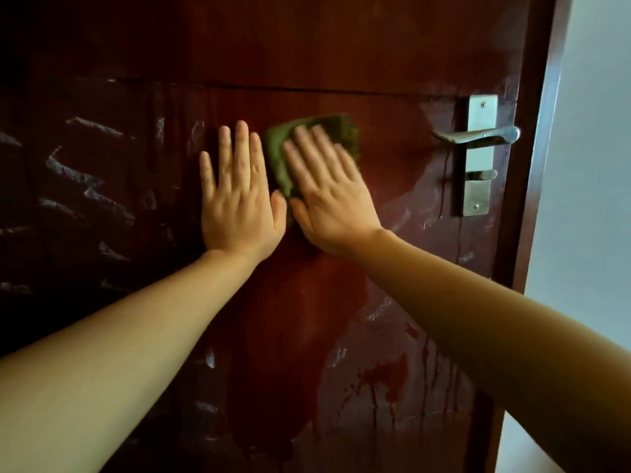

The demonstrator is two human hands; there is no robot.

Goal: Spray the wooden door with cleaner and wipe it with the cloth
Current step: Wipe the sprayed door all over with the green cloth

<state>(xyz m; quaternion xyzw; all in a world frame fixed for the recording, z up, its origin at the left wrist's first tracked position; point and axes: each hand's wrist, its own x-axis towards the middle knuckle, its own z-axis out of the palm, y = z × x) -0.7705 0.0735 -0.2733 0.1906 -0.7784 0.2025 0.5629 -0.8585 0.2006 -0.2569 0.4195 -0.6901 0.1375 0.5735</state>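
Observation:
The dark reddish-brown wooden door (392, 216) fills the view, with whitish streaks on its left side and wet drip marks low on the right. A green cloth (280, 148) lies flat against the door at mid height. My right hand (329, 192) presses on the cloth with straight, spread fingers and looks slightly blurred. My left hand (239, 196) rests flat on the bare door just left of the cloth, fingers straight. No spray bottle is in view.
A metal lever handle (478, 135) on a long metal plate (479, 155) sits at the door's right side, right of the cloth. The door's edge (532, 199) runs down the right, with a pale wall (594, 165) beyond it.

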